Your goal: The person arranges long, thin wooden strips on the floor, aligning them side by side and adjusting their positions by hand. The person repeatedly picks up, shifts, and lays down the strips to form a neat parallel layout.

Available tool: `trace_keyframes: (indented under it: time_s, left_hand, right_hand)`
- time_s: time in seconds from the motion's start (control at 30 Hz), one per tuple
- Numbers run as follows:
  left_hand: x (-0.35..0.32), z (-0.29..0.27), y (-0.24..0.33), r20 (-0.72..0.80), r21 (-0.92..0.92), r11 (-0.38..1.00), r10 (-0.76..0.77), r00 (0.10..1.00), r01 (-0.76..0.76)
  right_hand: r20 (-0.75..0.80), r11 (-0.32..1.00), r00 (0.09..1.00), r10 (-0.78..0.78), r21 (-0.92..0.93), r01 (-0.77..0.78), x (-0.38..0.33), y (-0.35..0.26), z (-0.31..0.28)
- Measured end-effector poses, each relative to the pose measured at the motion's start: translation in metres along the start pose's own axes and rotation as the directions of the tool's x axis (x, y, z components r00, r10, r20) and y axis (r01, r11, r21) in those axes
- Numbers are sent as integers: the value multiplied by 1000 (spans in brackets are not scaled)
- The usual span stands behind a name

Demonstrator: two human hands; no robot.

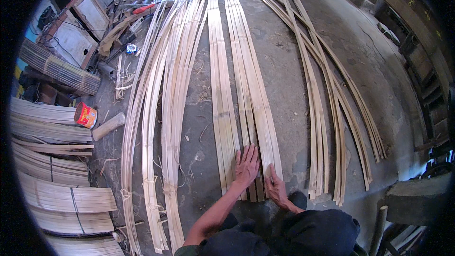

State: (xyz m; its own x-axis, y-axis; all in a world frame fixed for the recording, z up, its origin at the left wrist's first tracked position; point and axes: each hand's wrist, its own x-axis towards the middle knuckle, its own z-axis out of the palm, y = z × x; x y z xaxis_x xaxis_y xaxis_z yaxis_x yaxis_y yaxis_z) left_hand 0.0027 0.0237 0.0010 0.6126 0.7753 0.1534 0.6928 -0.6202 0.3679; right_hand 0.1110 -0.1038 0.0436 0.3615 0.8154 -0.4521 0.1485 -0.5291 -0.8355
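Long, pale bamboo strips lie side by side on the floor in front of me, in a left band (pixel 221 95) and a right band (pixel 253 85) with a narrow gap between them at the far part. My left hand (pixel 247 166) lies flat across the near part of the strips, fingers stretched forward and holding nothing. Close on its right, my right hand (pixel 276 188) grips the near end of the rightmost strips, its thumb on top. Its other fingers are partly hidden. Darker strip ends (pixel 256 192) show between the hands.
Tied bundles of bamboo strips (pixel 173 66) lie on the left; loose crossing strips (pixel 327 95) lie on the right. Stacked strip bundles (pixel 68 199), a red tin (pixel 86 115) and a short bamboo piece (pixel 109 126) are at far left. A round-topped block (pixel 417 199) stands near right.
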Motion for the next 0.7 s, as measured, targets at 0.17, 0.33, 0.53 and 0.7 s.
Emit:
trace_keyframes:
  time_s: [0.17, 0.33, 0.53, 0.7]
  left_hand:
    - [-2, 1, -3, 46, 2, 1000, -5, 999, 5]
    - [-2, 2, -3, 45, -20, 1000, -7, 999, 8]
    - [4, 1, 17, -73, -135, 984, 108, 991, -118]
    - [6, 16, 31, 99, -46, 979, 200, 975, -196]
  right_hand:
    - [35, 987, 999, -34, -155, 40, 4, 5, -1]
    - [-152, 923, 912, -382, -109, 369, -4, 3, 3]
    - [-202, 960, 939, -280, -61, 273, -7, -9, -14]
    - [-314, 894, 837, -447, -153, 420, 17, 16, -25]
